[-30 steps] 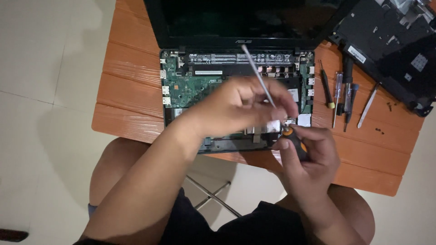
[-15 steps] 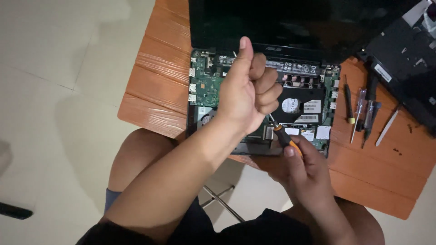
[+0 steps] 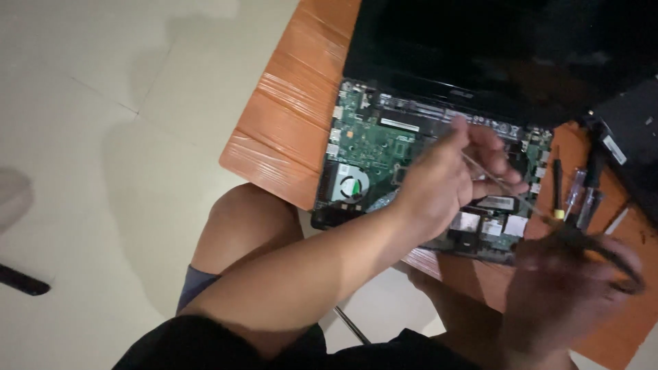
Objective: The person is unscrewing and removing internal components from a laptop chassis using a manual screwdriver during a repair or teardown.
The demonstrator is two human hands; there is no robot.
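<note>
An opened black laptop base [image 3: 384,147] lies in front of me on a small orange wooden-slat table [image 3: 288,130], its glossy green circuit board [image 3: 373,140] bare and studded with small chips, a round grey cooling fan [image 3: 351,185] sitting at the board's seven o'clock corner. The dark, smooth screen [image 3: 493,48] stands open at twelve o'clock. My left hand [image 3: 445,181] hovers over the middle of the board, fingers curled in and pinched on a thin silvery metal rod [image 3: 490,175] that slants toward four o'clock. My right hand [image 3: 569,284] sits at four o'clock from the left, blurred and dim; it looks closed around something dark, but I cannot tell what. My left forearm covers the near edge of the laptop base. At three o'clock from the board, several slim screwdrivers [image 3: 579,195] with dark and clear handles lie side by side on the table, and a black plastic cover panel [image 3: 630,144] rests just beyond them. Below the table I see my bare knee [image 3: 247,226] and the pale tiled floor [image 3: 103,137].
</note>
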